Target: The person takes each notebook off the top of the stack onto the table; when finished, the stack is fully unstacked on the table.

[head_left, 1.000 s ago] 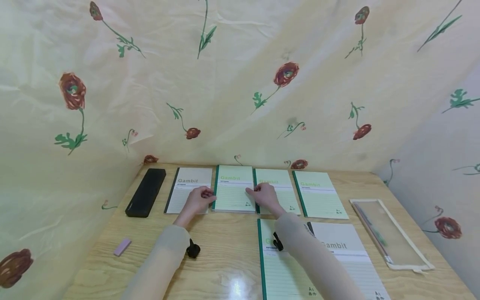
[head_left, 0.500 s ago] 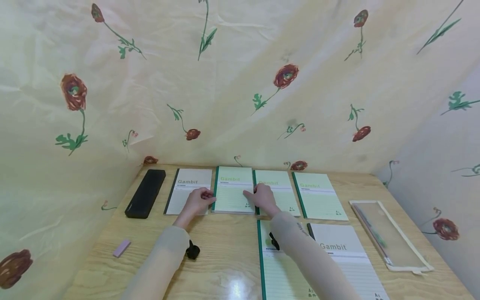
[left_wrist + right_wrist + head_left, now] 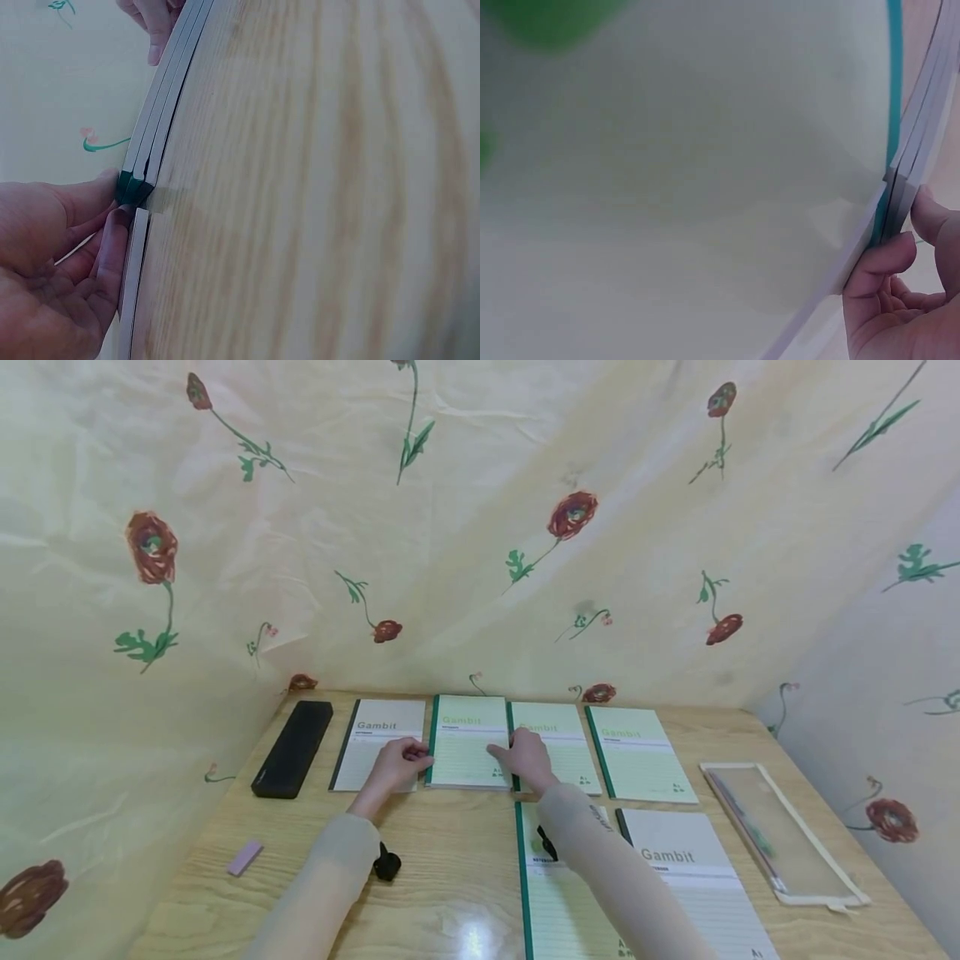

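Observation:
A stack of green-spined Gambit notebooks [image 3: 463,747] lies in the back row between my hands. My left hand [image 3: 395,767] holds its left edge, thumb and fingers at the green spine; in the left wrist view the layered page edges [image 3: 169,97] show beside them. My right hand [image 3: 527,758] holds the opposite edge, its thumb over the cover and its fingers curled at the side, partly hidden in the head view. A grey Gambit notebook [image 3: 375,743] lies under my left hand's side, and a green-spined one [image 3: 558,735] lies beneath my right hand.
Another green-spined notebook [image 3: 637,752] ends the back row. Nearer lie a large green-spined notebook [image 3: 558,893], partly under my right sleeve, and a large grey one [image 3: 701,885]. A mesh pencil pouch [image 3: 787,835], black case [image 3: 292,749] and purple eraser [image 3: 245,857] flank them.
The right hand's thumb has slid slightly left over the stack's cover, and the right forearm has shifted a little left. The left hand stays at the spine.

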Demonstrator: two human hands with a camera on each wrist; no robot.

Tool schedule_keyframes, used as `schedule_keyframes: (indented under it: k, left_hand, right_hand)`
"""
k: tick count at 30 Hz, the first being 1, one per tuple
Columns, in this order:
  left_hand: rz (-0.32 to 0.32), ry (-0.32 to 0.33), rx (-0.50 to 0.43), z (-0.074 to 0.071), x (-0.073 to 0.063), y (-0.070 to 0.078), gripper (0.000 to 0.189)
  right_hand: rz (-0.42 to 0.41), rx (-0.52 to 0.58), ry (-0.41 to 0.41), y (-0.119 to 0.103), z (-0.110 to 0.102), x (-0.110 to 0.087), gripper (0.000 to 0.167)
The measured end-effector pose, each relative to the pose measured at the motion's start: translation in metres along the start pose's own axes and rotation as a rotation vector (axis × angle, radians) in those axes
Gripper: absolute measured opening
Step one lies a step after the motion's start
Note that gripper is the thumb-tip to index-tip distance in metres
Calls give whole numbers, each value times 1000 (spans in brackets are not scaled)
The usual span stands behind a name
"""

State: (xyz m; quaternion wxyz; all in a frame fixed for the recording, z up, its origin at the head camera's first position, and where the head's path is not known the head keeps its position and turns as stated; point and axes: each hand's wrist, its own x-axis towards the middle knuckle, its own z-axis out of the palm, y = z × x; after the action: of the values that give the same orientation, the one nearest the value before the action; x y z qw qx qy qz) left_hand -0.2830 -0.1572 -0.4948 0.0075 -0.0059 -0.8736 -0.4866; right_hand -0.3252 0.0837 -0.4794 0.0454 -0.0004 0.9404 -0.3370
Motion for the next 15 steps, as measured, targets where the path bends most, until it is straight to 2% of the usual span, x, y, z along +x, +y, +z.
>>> schedule_keyframes:
  k: [8,12,15]
  left_hand:
    - [17,15,6,3,1,-2,17]
    - [11,13,5,3,2,-2,17]
    - [8,11,6,2,2,-2,17]
  right_hand:
    - [13,-1,-26,5,-8,2,41]
    - [25,84,-62,7,-18,3,48]
    - [45,167,-72,10,-23,4,47]
